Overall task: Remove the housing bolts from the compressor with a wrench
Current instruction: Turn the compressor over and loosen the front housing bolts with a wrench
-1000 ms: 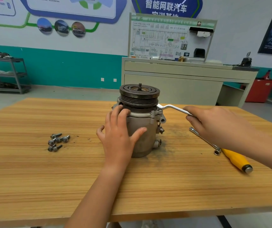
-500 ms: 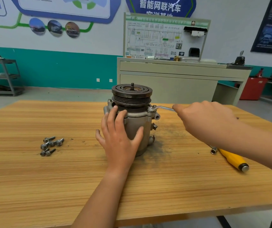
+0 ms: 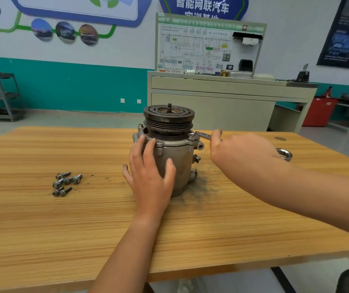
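The left hand (image 3: 150,178) lies spread against the compressor (image 3: 177,166), while the right hand (image 3: 239,151) grips the wrench (image 3: 203,135), hiding its shaft.

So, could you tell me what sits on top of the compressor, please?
A dark grooved pulley with a threaded stud at its centre. The flange beneath is partly covered by the left hand.

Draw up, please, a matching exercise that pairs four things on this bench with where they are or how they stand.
Column one
1. wrench
2. loose bolts
3. left hand
4. compressor

Column two
A. pressed flat against the compressor's side
B. standing upright in the middle of the table
C. lying in a cluster on the table, left of the compressor
D. one end set on the compressor's top flange, shaft gripped by the right hand

Pairs: 1-D, 2-C, 3-A, 4-B
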